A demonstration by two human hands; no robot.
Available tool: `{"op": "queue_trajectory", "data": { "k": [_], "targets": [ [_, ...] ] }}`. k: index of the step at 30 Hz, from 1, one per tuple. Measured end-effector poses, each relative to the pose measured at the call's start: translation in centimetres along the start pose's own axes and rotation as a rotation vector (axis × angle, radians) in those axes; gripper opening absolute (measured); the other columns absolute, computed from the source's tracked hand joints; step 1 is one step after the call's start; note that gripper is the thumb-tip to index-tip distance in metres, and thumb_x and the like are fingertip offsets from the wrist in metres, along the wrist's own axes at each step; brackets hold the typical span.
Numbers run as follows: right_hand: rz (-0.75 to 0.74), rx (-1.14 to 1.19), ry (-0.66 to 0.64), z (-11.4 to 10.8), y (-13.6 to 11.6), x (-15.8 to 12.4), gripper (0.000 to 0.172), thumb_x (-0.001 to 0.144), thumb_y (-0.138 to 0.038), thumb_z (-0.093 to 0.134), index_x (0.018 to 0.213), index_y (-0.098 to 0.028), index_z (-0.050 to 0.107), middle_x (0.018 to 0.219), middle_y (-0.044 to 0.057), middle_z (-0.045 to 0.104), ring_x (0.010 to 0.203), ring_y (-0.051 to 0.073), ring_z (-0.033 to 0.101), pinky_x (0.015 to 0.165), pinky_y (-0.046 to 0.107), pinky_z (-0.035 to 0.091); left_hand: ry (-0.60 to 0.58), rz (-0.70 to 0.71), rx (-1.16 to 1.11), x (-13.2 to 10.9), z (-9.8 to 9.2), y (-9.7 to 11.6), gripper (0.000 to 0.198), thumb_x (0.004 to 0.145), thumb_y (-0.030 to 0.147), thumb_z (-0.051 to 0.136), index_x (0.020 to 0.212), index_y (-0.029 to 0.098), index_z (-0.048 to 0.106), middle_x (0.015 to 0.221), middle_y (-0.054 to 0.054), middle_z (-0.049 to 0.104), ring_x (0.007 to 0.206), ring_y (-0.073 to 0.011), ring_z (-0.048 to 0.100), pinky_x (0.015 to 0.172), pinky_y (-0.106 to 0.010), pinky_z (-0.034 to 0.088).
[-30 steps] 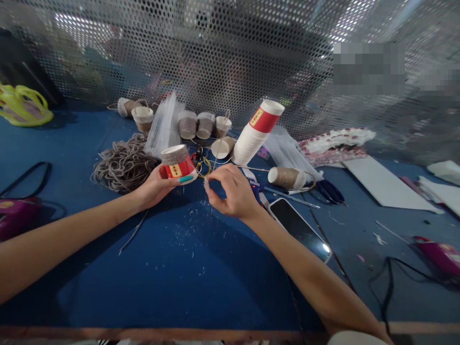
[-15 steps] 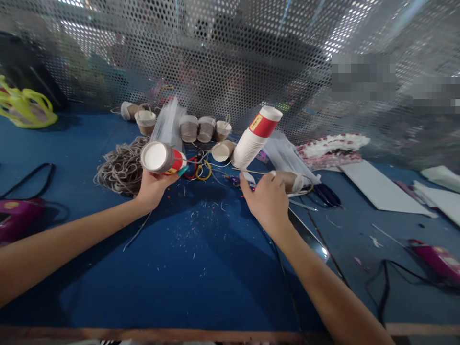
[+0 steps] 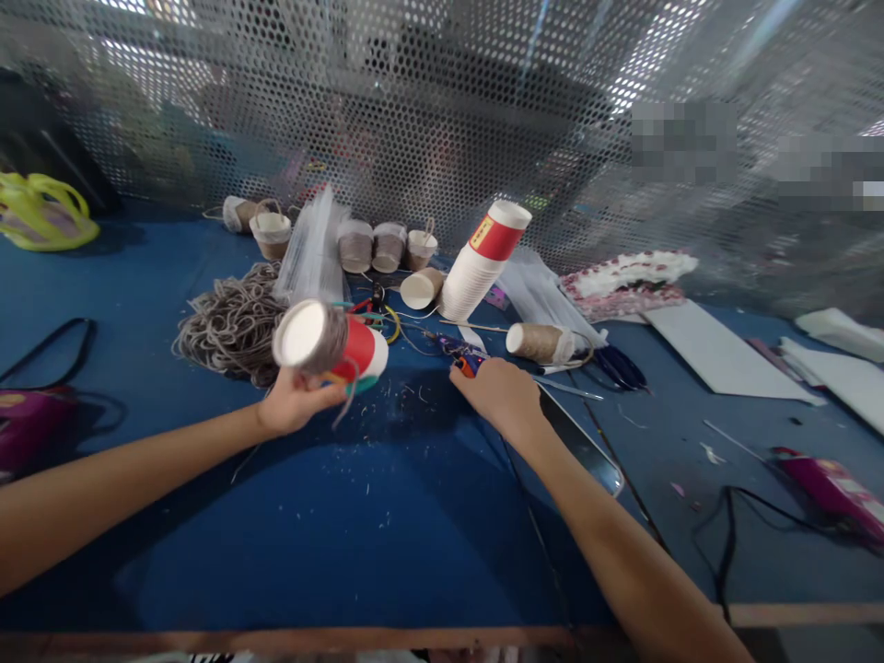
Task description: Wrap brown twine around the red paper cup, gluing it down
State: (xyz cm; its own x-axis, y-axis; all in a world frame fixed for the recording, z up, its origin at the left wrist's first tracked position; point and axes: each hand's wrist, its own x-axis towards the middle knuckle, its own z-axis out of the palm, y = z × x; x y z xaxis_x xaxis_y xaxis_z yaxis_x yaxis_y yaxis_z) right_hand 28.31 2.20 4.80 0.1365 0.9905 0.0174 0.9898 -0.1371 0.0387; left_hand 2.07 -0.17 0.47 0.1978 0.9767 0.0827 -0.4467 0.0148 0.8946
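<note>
A paper cup (image 3: 337, 341) is lying tilted in the left hand (image 3: 294, 405), left of the table's middle and above its blue surface. Grey cord is circling one end, whose white round face is turning toward the viewer, while a red band is showing farther along.

At the far left, a yellow-green openwork object (image 3: 48, 216) is standing near the perforated screen, and a purple device (image 3: 31, 419) is lying below it. Next, a heap of grey cord (image 3: 227, 327) is resting just behind the left hand. That hand's fingers and thumb are closing around the cup, gripping its corded end from below; a loose cord end is dangling beside the thumb. Behind, cord-wrapped cups (image 3: 373, 247) are standing in a row, and a leaning stack of white cups (image 3: 473, 276) is rising to their right.

The right hand (image 3: 498, 391) is reaching to a blue tool (image 3: 452, 346) with an orange part; its fingers are curling there, but I cannot tell how far they are closing or whether they are gripping it. Farther right, a phone (image 3: 584, 447) is lying partly under the right forearm, a brown wrapped cup (image 3: 542, 343) is resting on its side, and another purple device (image 3: 829, 493) is lying near the edge.
</note>
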Motion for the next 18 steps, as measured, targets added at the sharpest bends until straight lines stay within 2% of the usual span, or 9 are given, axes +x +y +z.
{"op": "queue_trajectory", "data": {
  "k": [2, 6, 9, 12, 15, 18],
  "targets": [
    [-0.01, 0.06, -0.073, -0.8, -0.1, 0.1, 0.04, 0.083, -0.049, 0.049, 0.065, -0.017, 0.065, 0.053, 0.009, 0.057, 0.059, 0.027, 0.064, 0.054, 0.035, 0.045, 0.088, 0.069, -0.004, 1.5, -0.6, -0.7, 0.062, 0.051, 0.02, 0.09, 0.107, 0.026, 0.064, 0.097, -0.004, 0.071, 0.109, -0.0303, 0.065, 0.104, -0.046, 0.049],
    [0.048, 0.227, -0.071, -1.6, 0.0, -0.1, 0.036, 0.08, -0.047, 0.054, 0.054, -0.022, 0.053, 0.048, 0.007, 0.053, 0.058, 0.027, 0.062, 0.053, 0.035, 0.042, -0.009, -0.095, -0.096, 3.2, -1.6, -0.9, 0.054, 0.055, 0.02, 0.088, 0.104, 0.022, 0.065, 0.103, -0.004, 0.073, 0.101, -0.0257, 0.07, 0.1, -0.043, 0.052],
    [0.089, 0.377, 0.035, -1.5, 0.2, -0.5, 0.027, 0.074, -0.042, 0.06, 0.058, -0.023, 0.048, 0.055, 0.007, 0.058, 0.063, 0.028, 0.065, 0.056, 0.036, 0.045, -0.076, -0.205, -0.14, 3.2, -2.0, -0.7, 0.051, 0.057, 0.022, 0.088, 0.103, 0.02, 0.067, 0.102, -0.006, 0.074, 0.095, -0.0243, 0.072, 0.093, -0.039, 0.055],
    [0.154, 0.699, 0.06, -1.3, 0.2, -1.1, 0.019, 0.071, -0.037, 0.062, 0.072, -0.023, 0.049, 0.052, 0.001, 0.059, 0.05, 0.022, 0.062, 0.051, 0.035, 0.048, -0.176, -0.259, -0.153, 3.1, -2.5, -0.8, 0.055, 0.058, 0.025, 0.089, 0.107, 0.019, 0.067, 0.105, -0.009, 0.075, 0.095, -0.0251, 0.073, 0.086, -0.035, 0.056],
    [0.16, 0.993, 0.069, -1.1, -0.3, -2.0, 0.034, 0.07, -0.048, 0.068, 0.081, -0.022, 0.048, 0.049, -0.006, 0.055, 0.032, 0.015, 0.05, 0.036, 0.031, 0.042, -0.286, -0.274, -0.18, 3.2, -2.7, -1.0, 0.059, 0.056, 0.028, 0.091, 0.109, 0.018, 0.067, 0.106, -0.012, 0.076, 0.098, -0.0266, 0.073, 0.085, -0.034, 0.057],
    [0.097, 1.078, 0.169, -0.8, -0.9, -3.0, 0.046, 0.062, -0.056, 0.076, 0.08, -0.022, 0.051, 0.055, -0.007, 0.056, 0.03, 0.01, 0.046, 0.033, 0.028, 0.041, -0.288, -0.261, -0.193, 3.2, -2.5, -0.9, 0.061, 0.056, 0.026, 0.092, 0.112, 0.018, 0.068, 0.108, -0.012, 0.076, 0.103, -0.0285, 0.072, 0.091, -0.038, 0.056]
  ]
}}
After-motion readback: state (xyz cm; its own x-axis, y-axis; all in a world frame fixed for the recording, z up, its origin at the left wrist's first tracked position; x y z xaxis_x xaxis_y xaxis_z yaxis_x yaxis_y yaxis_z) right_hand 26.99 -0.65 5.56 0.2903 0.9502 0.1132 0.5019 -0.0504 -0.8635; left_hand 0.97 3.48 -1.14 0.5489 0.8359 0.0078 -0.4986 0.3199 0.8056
